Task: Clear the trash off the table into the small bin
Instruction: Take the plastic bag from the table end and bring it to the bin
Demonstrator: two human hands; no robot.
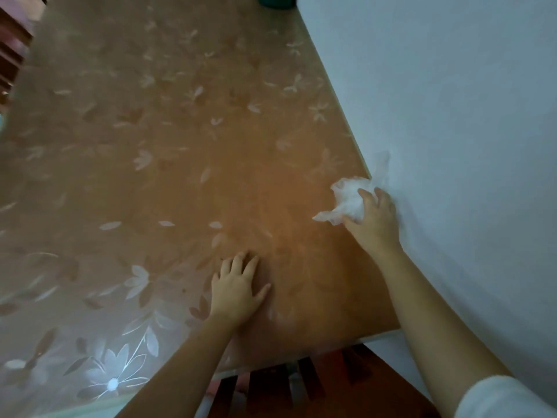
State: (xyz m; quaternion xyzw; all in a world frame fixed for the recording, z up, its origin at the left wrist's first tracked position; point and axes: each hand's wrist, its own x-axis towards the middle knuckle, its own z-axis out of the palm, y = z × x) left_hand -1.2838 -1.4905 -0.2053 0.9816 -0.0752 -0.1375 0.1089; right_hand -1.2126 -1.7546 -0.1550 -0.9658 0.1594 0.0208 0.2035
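Observation:
A crumpled white tissue or thin plastic wad [348,199] lies at the right edge of the table, against the wall. My right hand [373,220] is closed around it, fingers curled over its near side. My left hand [238,289] lies flat, palm down and fingers spread, on the brown tablecloth with white flower print [168,164] near the front edge. A teal round container [275,0], perhaps the bin, is cut off at the top edge of the view, at the far end of the table.
A pale blue-white wall [452,116] runs along the table's right side. A dark wooden slatted chair [286,384] stands under the near edge. More wooden furniture [12,46] shows at the far left.

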